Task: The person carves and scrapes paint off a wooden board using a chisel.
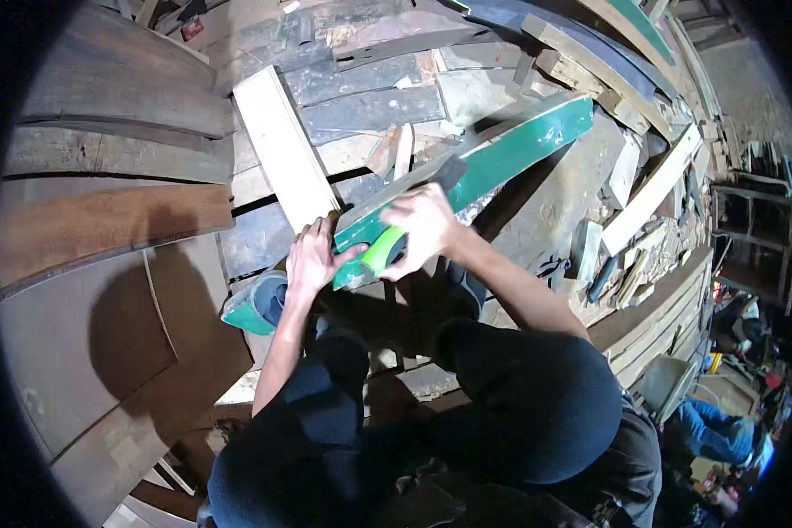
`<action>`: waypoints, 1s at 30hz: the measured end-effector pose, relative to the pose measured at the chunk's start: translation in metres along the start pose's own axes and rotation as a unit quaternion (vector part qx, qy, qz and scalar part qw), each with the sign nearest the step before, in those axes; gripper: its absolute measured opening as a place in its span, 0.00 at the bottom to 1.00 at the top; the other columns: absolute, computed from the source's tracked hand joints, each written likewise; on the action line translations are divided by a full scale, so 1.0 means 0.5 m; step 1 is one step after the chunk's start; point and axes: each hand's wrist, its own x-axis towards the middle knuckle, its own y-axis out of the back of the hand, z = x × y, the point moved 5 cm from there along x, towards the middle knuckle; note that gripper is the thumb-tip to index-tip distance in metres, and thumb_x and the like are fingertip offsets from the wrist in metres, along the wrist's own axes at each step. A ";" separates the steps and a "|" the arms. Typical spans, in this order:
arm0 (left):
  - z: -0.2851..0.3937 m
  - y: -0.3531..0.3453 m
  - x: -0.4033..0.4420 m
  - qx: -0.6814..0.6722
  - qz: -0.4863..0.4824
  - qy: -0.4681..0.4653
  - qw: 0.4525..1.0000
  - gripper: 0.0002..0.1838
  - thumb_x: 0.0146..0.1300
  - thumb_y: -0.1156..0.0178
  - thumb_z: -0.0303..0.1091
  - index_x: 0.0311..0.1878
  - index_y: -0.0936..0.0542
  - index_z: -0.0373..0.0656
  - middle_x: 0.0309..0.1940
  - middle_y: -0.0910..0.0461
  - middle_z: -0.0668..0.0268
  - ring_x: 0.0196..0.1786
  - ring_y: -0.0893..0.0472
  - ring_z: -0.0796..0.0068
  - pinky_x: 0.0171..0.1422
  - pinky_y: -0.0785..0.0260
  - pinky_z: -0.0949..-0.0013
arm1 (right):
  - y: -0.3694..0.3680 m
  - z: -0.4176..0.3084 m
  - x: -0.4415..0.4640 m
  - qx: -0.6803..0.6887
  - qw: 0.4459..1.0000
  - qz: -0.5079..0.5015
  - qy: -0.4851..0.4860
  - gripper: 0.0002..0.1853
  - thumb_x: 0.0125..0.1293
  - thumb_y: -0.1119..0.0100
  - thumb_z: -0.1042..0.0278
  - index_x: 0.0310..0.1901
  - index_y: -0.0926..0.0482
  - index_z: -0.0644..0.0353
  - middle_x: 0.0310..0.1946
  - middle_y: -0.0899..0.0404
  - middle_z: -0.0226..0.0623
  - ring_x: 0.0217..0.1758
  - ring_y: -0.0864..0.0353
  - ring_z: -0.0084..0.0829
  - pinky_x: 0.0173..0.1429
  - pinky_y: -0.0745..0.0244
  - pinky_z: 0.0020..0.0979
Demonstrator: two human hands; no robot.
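Observation:
A long plank with a green face [510,151] slants from between my hands up to the right. Near its lower left end, my left hand [312,258] is pressed against it, the thumb stretched towards the green handle and the fingers spread on the wood. My right hand [424,227] is wrapped round a tool with a bright green handle [382,250]. A dark, flat part of the tool [450,174] sticks out beyond the knuckles, over the plank. Beside my left hand lies a pale board [283,145].
Wooden planks [114,154] lie at the left. Scrap boards and splinters [647,198] are piled at the right. My knees [537,396] are below my hands. A person in blue jeans [715,431] is at the lower right, apart from me.

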 end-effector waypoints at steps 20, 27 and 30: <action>0.018 0.011 -0.001 0.034 -0.040 0.062 0.997 0.47 0.54 0.33 0.70 0.63 0.24 0.36 0.47 0.17 0.48 0.53 0.17 0.47 0.55 0.22 0.47 | -0.007 0.026 0.012 0.000 0.995 -0.078 -0.067 0.38 0.37 0.30 0.24 0.31 0.15 0.59 0.16 0.21 0.38 0.18 0.18 0.39 0.24 0.24 0.37; 0.006 0.003 0.004 0.016 -0.052 0.070 0.996 0.46 0.54 0.33 0.71 0.63 0.23 0.39 0.48 0.17 0.47 0.52 0.17 0.45 0.56 0.22 0.48 | 0.016 0.057 0.009 0.017 0.995 -0.042 -0.087 0.27 0.34 0.24 0.39 0.25 0.19 0.57 0.19 0.21 0.37 0.22 0.18 0.38 0.28 0.25 0.35; 0.005 0.003 0.003 0.007 -0.010 0.033 0.999 0.45 0.52 0.29 0.64 0.64 0.24 0.37 0.49 0.17 0.44 0.52 0.17 0.41 0.54 0.22 0.46 | 0.011 0.052 -0.030 0.009 0.999 -0.044 -0.026 0.29 0.34 0.25 0.37 0.23 0.21 0.57 0.19 0.23 0.37 0.21 0.20 0.39 0.27 0.28 0.35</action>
